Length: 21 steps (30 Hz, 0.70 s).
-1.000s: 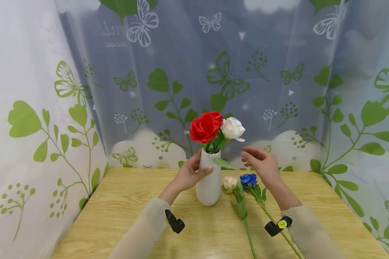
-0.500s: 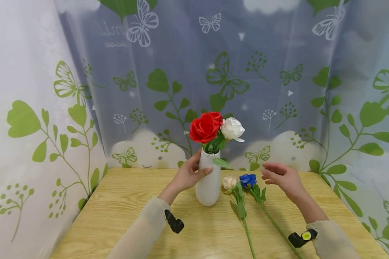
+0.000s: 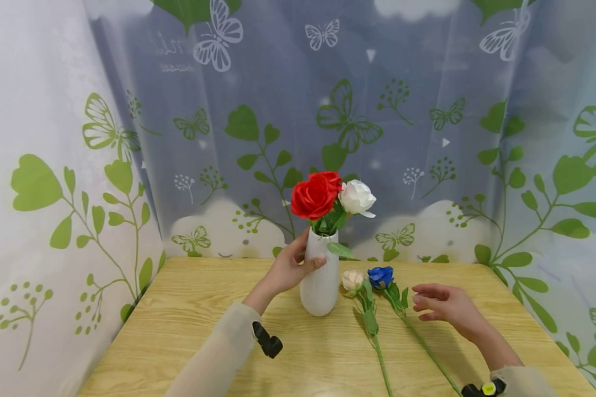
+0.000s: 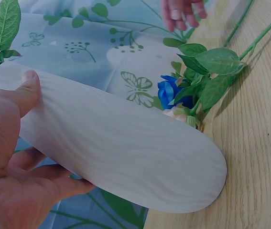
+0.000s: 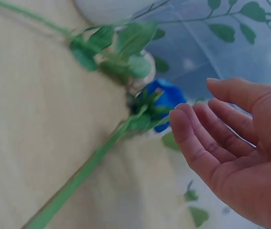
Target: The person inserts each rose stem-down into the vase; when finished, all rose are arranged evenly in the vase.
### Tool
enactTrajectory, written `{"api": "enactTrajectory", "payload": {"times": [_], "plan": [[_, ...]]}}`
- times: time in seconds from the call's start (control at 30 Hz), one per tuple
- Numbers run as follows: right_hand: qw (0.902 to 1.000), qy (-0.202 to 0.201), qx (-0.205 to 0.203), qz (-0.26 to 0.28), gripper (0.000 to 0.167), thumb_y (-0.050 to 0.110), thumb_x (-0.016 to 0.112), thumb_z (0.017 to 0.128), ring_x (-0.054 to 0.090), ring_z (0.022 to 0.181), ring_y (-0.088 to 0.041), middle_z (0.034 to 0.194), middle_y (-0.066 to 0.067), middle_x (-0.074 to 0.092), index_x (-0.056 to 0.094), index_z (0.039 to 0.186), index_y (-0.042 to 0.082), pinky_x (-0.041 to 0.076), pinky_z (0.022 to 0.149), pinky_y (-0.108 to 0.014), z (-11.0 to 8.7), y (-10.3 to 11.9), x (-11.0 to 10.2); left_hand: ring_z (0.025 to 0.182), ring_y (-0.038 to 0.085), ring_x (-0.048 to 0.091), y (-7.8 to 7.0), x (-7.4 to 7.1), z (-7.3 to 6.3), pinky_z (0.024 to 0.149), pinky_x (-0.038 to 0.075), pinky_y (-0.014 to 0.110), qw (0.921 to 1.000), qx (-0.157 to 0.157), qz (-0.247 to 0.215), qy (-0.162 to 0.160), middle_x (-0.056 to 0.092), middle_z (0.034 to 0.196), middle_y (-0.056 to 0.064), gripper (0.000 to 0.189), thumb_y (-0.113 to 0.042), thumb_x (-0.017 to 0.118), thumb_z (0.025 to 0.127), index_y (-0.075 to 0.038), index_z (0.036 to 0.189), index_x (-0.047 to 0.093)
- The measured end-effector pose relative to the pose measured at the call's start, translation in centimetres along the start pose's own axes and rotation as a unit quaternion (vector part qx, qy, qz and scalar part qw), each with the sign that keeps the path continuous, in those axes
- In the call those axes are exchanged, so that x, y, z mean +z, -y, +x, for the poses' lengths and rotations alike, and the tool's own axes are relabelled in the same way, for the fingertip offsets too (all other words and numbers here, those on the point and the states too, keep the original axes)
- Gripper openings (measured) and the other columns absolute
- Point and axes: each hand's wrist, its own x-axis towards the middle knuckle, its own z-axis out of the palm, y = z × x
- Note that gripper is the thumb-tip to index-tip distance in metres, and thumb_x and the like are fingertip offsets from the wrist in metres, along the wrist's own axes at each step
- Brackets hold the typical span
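My left hand [image 3: 289, 268] grips the upper part of a white vase [image 3: 323, 286], thumb across its front and fingers behind. The vase stands upright on the table. A red rose [image 3: 315, 194] and a white rose [image 3: 356, 198] rise from its mouth, and a green leaf hangs over the rim. On the right, my right hand [image 3: 447, 309] hovers with loosely bent fingers, holding nothing, just beside a blue rose [image 3: 380, 277]. Next to that lies a cream rose [image 3: 352, 281]. In the right wrist view the blue rose [image 5: 164, 102] is close behind the fingertips.
The wooden table [image 3: 203, 331] carries both loose roses, their long green stems [image 3: 383, 366] running toward the front edge. Behind and on both sides hangs a printed curtain [image 3: 278, 82] with butterflies and leaves.
My right hand has moved away from the vase, right and down, to beside the blue rose's leaves. The left hand, vase and flowers have stayed put.
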Motion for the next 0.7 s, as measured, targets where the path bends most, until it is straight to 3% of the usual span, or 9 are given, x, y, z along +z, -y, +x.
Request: {"api": "enactTrajectory", "payload": {"times": [0.3,0.5,0.7], "plan": [[0.9982,0.053,0.025,-0.014,0.06,0.014,0.067,0.105,0.075,0.104,-0.018,0.133,-0.029,0.068,0.043,0.148,-0.021,0.065,0.085,-0.043,-1.1,-3.5,-0.7,0.143,0.037,0.056,0.0,-0.2,0.0,0.113,0.051,0.054,1.0,0.003,0.003,0.004,0.034,0.172,0.01,0.082,-0.014,0.069,0.104,-0.016,0.17,0.021],[0.9962,0.076,0.04,-0.012,0.062,0.011,0.068,0.103,0.075,0.102,-0.017,0.125,-0.024,0.07,0.042,0.145,-0.025,0.066,0.083,-0.043,-1.2,-4.3,-0.8,0.143,0.039,0.056,-0.1,-0.2,0.0,0.113,0.05,0.055,1.0,0.004,0.004,0.003,0.034,0.172,0.012,0.081,-0.014,0.069,0.104,-0.014,0.17,0.022],[0.9948,0.077,0.047,-0.047,0.057,0.011,0.073,0.099,0.072,0.096,-0.015,0.117,-0.019,0.071,0.05,0.14,-0.023,0.066,0.08,-0.041,-0.9,-4.2,-0.2,0.144,0.036,0.055,0.0,-0.1,0.0,0.114,0.05,0.054,1.0,-0.004,0.003,0.002,0.034,0.172,0.009,0.082,-0.014,0.07,0.103,-0.016,0.17,0.023]]}}
